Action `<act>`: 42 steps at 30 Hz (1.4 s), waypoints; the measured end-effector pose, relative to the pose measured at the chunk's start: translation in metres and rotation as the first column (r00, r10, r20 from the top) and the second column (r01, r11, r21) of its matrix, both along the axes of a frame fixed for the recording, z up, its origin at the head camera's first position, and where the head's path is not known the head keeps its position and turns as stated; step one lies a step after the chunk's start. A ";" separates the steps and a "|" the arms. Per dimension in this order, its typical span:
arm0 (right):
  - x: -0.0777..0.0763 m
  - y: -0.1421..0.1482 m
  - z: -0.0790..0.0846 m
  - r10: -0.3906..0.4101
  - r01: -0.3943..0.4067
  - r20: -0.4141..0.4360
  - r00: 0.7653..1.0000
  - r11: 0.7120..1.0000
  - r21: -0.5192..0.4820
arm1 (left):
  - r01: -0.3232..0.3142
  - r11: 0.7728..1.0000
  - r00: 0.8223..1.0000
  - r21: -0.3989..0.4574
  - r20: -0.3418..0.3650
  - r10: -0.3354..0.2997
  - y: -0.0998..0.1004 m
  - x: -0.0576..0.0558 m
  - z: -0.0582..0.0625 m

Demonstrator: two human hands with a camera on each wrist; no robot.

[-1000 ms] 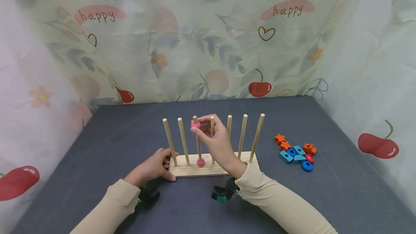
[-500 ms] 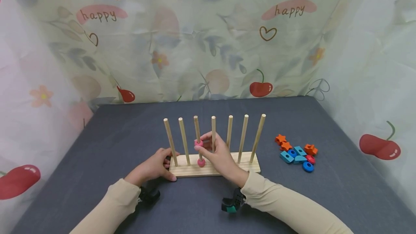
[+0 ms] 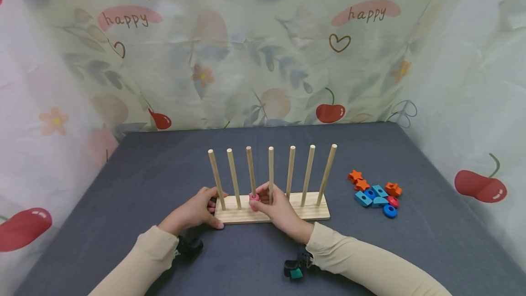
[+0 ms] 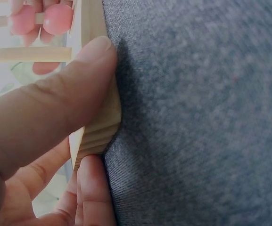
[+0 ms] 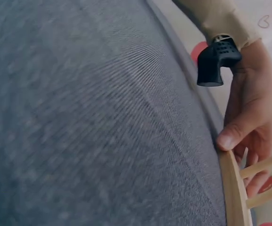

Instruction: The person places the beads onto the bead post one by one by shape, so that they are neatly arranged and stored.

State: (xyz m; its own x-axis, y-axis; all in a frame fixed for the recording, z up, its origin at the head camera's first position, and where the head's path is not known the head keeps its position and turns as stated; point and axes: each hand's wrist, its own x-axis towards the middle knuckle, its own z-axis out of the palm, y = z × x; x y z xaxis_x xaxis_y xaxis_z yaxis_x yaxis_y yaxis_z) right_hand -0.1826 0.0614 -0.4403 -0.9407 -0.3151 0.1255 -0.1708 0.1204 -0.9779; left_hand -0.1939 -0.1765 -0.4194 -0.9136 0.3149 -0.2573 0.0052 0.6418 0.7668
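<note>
A pale wooden base (image 3: 238, 216) with several upright pegs stands on the dark table. At its left end my left hand (image 3: 195, 211) grips the board, thumb in front and fingers round the end face. My right hand (image 3: 283, 211) pinches a pink bead (image 3: 254, 197) low on the third peg (image 3: 250, 168) from the left. Just below it sits a second pink bead (image 4: 58, 19); the left wrist view shows a small gap between the two. In the right wrist view only the left hand (image 5: 253, 117) at the base's end shows; the right fingers are outside it.
Right of the base lies a loose group: orange stars (image 3: 361, 184), light blue blocks (image 3: 363, 198), blue rings (image 3: 390, 210) and a red piece (image 3: 392, 201). A patterned curtain (image 3: 246, 58) hangs behind and at both sides of the table.
My right hand has come down along the third peg with its pink bead, from near the top to just above the lower bead. The left hand has kept its grip on the base.
</note>
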 end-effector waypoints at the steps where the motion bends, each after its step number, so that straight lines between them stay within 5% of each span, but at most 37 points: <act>1: 0.000 0.000 -0.001 0.005 -0.005 0.006 1.000 1.000 -0.005 | 0.003 1.000 1.000 0.000 -0.001 -0.003 0.000 0.000 0.000; 35: -0.003 0.004 0.001 0.091 -0.091 0.041 0.995 0.996 -0.011 | 0.001 1.000 1.000 -0.020 0.004 -0.001 -0.001 0.000 0.000; 42: 0.001 0.012 -0.004 0.090 -0.093 0.038 0.995 0.993 0.069 | -0.003 1.000 1.000 -0.002 0.004 0.003 0.000 -0.001 -0.002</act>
State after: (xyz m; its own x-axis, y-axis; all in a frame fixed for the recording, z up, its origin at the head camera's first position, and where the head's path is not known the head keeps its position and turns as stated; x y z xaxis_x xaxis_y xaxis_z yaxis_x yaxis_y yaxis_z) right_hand -0.1819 0.0737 -0.4438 -0.9110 -0.4068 0.0677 -0.1502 0.1744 -0.9732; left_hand -0.1952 -0.1768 -0.4210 -0.9136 0.3115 -0.2614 0.0003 0.6433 0.7656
